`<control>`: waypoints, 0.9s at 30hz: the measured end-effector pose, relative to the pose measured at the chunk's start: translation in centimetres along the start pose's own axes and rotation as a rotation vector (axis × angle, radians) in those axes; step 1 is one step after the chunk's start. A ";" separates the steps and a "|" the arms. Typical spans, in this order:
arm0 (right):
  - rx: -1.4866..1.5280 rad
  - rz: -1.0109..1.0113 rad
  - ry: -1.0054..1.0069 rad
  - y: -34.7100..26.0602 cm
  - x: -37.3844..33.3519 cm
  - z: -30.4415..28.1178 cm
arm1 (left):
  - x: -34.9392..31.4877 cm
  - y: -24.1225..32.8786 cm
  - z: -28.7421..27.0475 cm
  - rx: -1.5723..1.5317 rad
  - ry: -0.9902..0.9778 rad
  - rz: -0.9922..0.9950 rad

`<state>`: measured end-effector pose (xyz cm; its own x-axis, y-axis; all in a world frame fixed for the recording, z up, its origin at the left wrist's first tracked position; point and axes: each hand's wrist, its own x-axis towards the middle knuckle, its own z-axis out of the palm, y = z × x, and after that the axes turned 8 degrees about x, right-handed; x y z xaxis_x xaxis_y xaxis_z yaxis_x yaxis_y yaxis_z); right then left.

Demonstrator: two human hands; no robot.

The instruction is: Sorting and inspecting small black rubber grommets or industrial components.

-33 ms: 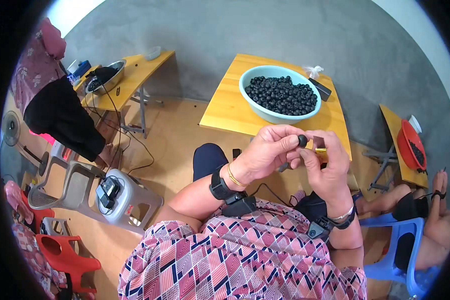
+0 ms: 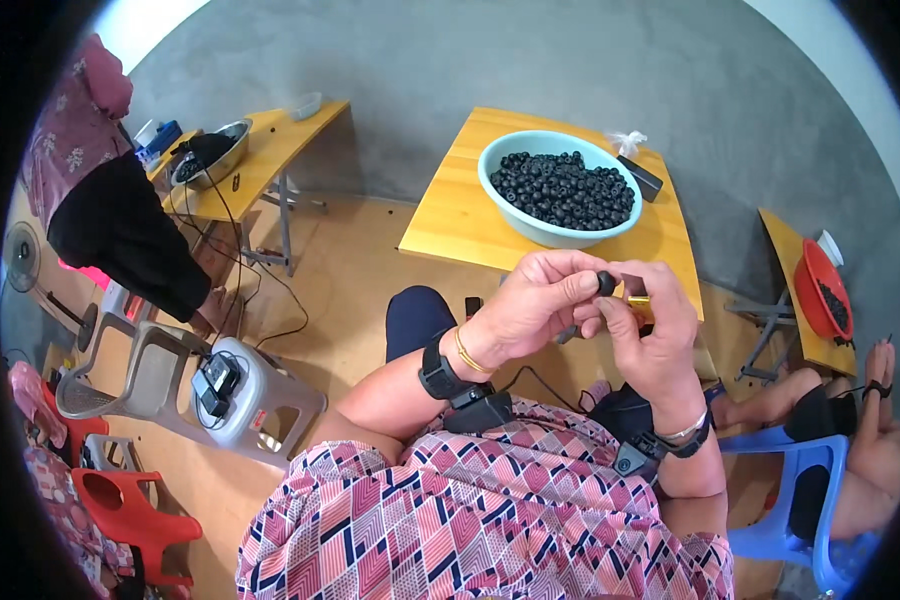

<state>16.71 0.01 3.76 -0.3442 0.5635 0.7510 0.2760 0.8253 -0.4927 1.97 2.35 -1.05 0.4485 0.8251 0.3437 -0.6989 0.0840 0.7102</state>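
Just right of the frame's centre, your left hand (image 2: 542,300) pinches one round black piece (image 2: 606,284) at the fingertips; your right hand (image 2: 660,325) grasps a gold-coloured object (image 2: 640,300) beside it. Similar black pieces (image 2: 565,190) lie in a light-blue basin (image 2: 550,232) on the table (image 2: 448,215) above. Step in hand, as judged: close work on a single piece. Next move appears to call for a firm left pinch and fine right-hand control.

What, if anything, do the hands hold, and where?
Left hand: a black ball, pinched by its left side. Right hand: a gold piece; which part is gripped is hidden.
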 end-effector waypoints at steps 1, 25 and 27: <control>-0.014 -0.037 -0.006 0.3 -0.1 0.0 | 0.0 0.0 0.0 0.020 -0.004 -0.015; -0.139 -0.285 0.095 2.6 -2.0 2.0 | -0.4 -0.8 -0.7 -0.096 0.031 -0.022; -0.108 -0.291 0.044 2.5 -2.2 2.1 | -0.5 -0.7 -0.6 -0.099 0.065 -0.041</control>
<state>16.29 0.90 0.00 -0.3846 0.2997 0.8731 0.2658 0.9417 -0.2061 1.92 2.23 -2.08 0.4430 0.8542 0.2724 -0.7336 0.1707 0.6578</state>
